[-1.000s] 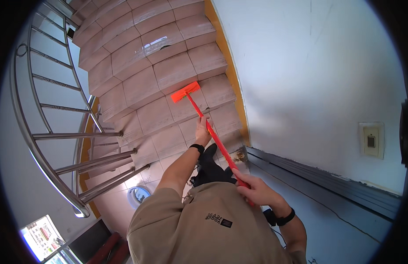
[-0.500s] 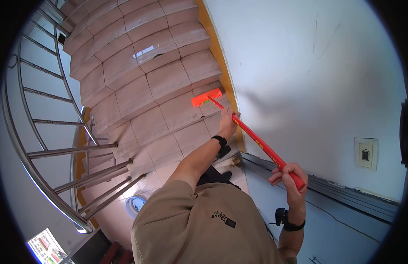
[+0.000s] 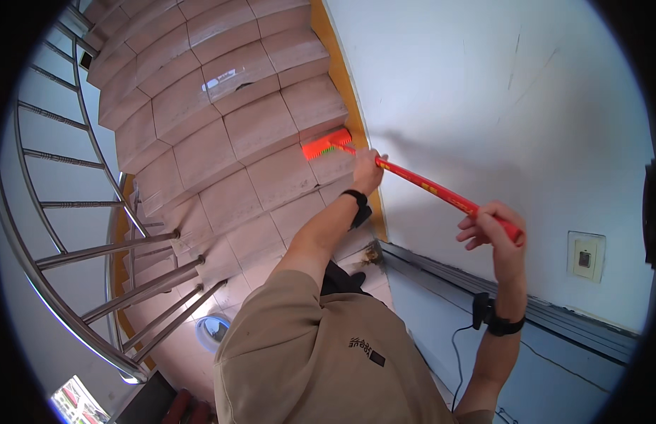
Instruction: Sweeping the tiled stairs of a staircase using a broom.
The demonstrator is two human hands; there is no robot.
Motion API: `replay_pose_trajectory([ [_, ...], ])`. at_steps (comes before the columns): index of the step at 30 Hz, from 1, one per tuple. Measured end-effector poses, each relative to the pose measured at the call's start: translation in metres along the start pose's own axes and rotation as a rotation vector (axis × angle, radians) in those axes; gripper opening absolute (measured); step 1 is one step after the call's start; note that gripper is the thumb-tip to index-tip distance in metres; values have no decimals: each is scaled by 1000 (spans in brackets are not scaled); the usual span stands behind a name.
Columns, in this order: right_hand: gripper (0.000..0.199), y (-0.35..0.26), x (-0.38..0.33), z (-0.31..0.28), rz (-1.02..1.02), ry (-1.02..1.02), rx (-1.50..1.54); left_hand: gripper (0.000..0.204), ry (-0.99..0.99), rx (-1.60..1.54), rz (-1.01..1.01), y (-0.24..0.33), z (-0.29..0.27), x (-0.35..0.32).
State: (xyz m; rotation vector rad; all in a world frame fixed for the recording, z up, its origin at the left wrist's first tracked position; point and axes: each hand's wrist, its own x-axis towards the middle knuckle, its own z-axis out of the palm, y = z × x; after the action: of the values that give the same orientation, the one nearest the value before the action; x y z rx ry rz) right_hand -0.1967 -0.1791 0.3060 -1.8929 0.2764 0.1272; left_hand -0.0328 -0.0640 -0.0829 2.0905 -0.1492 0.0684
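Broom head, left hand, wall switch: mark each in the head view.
broom head [image 3: 326, 145], head view, on the orange bristle block
left hand [image 3: 367, 172], head view, back of the hand
wall switch [image 3: 586, 256], head view, plate centre

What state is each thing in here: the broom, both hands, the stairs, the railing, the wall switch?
Broom: held slanted, red handle in both hands, orange head against a stair tread beside the wall.
Left hand: closed round the handle near the head.
Right hand: gripping the handle's upper end.
Stairs: tiled, one tread showing a glossy glare.
Railing: metal, fixed along the stairs' left side.
Wall switch: mounted on the wall, position unreadable.
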Motion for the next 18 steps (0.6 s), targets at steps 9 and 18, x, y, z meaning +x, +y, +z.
replay_pose_trajectory([
  [9, 17, -5, -15, 4, -78, 18, 16, 25, 170, -140, 19, 16, -7, -8],
  [18, 18, 0, 8, -2, -15, 32, -75, 28, 70, 13, 106, -2, -4, 14],
])
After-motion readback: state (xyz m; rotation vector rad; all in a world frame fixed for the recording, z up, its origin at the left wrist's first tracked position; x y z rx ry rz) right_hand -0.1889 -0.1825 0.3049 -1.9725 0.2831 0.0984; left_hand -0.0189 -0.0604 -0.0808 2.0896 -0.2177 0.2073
